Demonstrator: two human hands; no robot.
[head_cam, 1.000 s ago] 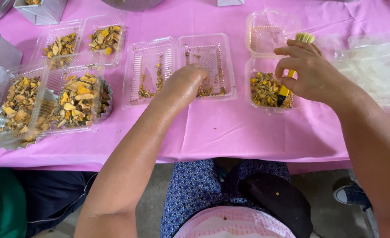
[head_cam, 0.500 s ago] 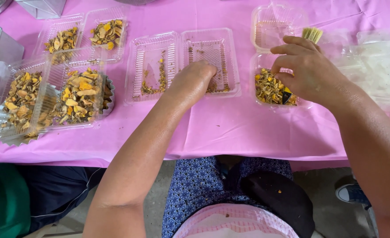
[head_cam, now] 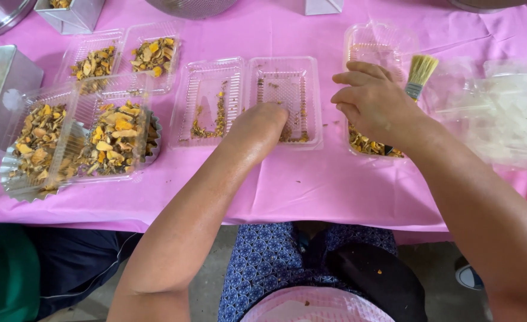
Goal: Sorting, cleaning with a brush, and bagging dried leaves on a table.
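My left hand [head_cam: 262, 126] rests knuckles-up inside an open clear clamshell box [head_cam: 248, 101] in the middle of the pink table; a few yellow-brown dried scraps lie in both halves. What its fingers hold is hidden. My right hand [head_cam: 375, 102] grips a small brush with pale bristles [head_cam: 419, 73] over another clear clamshell box [head_cam: 378, 48], whose near half holds yellow dried pieces [head_cam: 368, 145].
Two clear boxes [head_cam: 81, 140] full of yellow dried pieces sit at the left on a foil tray, with another filled pair [head_cam: 123, 56] behind them. A stack of clear boxes [head_cam: 502, 113] is at the right. Metal tins [head_cam: 1, 89] stand far left. Another person's legs [head_cam: 31, 268] show lower left.
My right hand has shifted left and up, and the brush tip now shows more to its right. My left hand stays in the middle box.
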